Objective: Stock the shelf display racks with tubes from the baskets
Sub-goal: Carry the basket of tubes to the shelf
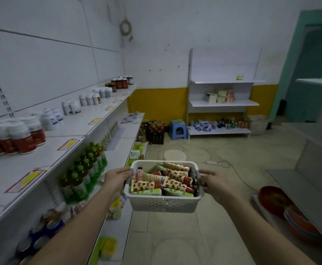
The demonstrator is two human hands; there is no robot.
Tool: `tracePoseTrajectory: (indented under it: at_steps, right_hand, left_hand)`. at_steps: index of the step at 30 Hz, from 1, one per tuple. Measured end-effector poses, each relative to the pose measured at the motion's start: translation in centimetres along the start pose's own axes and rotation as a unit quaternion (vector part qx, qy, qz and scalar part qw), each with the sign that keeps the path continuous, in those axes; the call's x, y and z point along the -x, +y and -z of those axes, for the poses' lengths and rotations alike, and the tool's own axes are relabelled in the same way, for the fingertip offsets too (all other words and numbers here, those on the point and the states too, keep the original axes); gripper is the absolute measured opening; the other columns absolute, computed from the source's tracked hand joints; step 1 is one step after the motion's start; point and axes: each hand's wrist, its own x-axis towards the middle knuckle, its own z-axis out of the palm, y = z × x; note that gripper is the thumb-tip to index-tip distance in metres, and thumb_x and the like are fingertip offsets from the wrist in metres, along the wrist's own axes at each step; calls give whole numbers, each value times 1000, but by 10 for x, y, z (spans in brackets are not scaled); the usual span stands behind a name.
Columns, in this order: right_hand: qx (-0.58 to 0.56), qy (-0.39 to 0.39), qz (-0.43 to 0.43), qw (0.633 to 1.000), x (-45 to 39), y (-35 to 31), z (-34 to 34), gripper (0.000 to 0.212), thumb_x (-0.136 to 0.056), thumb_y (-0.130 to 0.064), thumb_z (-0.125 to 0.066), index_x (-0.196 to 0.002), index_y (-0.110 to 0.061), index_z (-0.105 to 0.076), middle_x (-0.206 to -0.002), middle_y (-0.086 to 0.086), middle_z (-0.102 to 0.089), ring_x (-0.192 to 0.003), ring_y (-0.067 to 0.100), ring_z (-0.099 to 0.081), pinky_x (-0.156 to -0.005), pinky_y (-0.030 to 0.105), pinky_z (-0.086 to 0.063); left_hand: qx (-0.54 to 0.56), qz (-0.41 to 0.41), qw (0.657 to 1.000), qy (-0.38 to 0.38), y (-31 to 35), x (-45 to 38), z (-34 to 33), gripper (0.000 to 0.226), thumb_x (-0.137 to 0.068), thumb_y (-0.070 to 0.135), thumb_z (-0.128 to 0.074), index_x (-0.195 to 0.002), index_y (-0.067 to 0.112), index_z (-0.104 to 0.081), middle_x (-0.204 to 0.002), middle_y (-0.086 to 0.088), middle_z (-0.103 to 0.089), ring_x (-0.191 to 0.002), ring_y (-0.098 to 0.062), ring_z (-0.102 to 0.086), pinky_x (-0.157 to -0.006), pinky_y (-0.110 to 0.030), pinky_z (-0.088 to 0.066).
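A white perforated plastic basket (164,202) is held in the air above the tiled floor (223,217), between both hands. The left hand (116,179) grips its left rim and the right hand (214,183) grips its right rim, fingers curled over the edge. Inside lie patterned cosmetic tubes (172,181), cream with red fruit prints and pale green, stacked crosswise. To the left runs a white multi-tier shelf (91,129) bearing white-capped jars (14,137) and green bottles (83,169).

No legible text; yellow shelf price tags (69,144) and tube labels (172,183) too blurred.
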Motion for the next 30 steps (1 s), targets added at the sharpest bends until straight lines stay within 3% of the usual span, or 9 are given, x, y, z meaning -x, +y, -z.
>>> tracePoseTrajectory:
  at_steps: [7, 14, 21, 23, 24, 26, 28, 30]
  right_hand:
    - [21, -33, -26, 999, -159, -39, 0, 39, -84, 17, -48, -117, 1, -59, -97, 24, -67, -82, 34, -70, -55, 36, -57]
    - [38, -91, -38, 994, -301, -66, -43, 31, -85, 16, -50, -83, -7, -71, -81, 17, -71, -75, 32, -70, -52, 34, -56]
    - [69, -107, -82, 989, -453, -52, -126, 30, -85, 19, -49, -80, -5, -65, -72, 15, -67, -59, 28, -65, -36, 24, -46]
    - [85, -112, -92, 986, -496, -52, -154, 22, -86, 17, -51, -89, -1, -64, -72, 18, -70, -63, 32, -68, -44, 39, -55]
    - [95, -118, -98, 984, -514, -54, -168, 21, -86, 16, -51, -98, 3, -63, -81, 22, -71, -74, 39, -70, -59, 54, -59]
    - [119, -131, -121, 977, -551, -57, -194, 30, -85, 17, -48, -112, 7, -58, -101, 32, -66, -95, 51, -65, -84, 72, -45]
    - [146, -149, -133, 969, -585, -59, -218, 33, -84, 16, -47, -113, 7, -60, -102, 33, -66, -96, 55, -62, -88, 76, -37]
    - [161, -167, -140, 963, -617, -57, -241, 33, -85, 15, -48, -111, 4, -64, -98, 29, -70, -96, 51, -65, -86, 72, -44]
  left_hand:
    - [-19, 17, 999, 42, 8, -137, -70, 30, -84, 1, -71, -113, -3, -66, -96, -23, -71, -83, -35, -70, -71, -39, -58]
    - [-19, 22, 994, 101, 13, -267, -89, 26, -82, 3, -74, -108, -2, -69, -90, -19, -72, -71, -28, -69, -61, -31, -56]
    - [-26, 36, 990, 133, -7, -433, -82, 32, -81, -1, -73, -112, -8, -66, -101, -29, -69, -81, -31, -64, -76, -38, -54]
    - [-35, 45, 989, 140, -13, -484, -75, 30, -82, -1, -73, -110, -7, -68, -99, -28, -69, -82, -33, -66, -78, -40, -54]
    - [-34, 52, 987, 145, -16, -506, -72, 29, -82, 0, -73, -109, -6, -68, -99, -26, -70, -86, -36, -68, -82, -43, -56]
    - [-29, 70, 984, 162, -21, -545, -63, 28, -82, 1, -74, -109, -5, -69, -101, -21, -71, -92, -38, -68, -86, -49, -56]
    - [-32, 85, 979, 182, -24, -580, -54, 26, -82, 1, -74, -107, -4, -70, -101, -20, -71, -93, -38, -68, -86, -52, -56]
    - [-38, 92, 973, 207, -25, -614, -44, 21, -81, 1, -73, -102, 0, -71, -97, -18, -72, -89, -36, -69, -84, -50, -57]
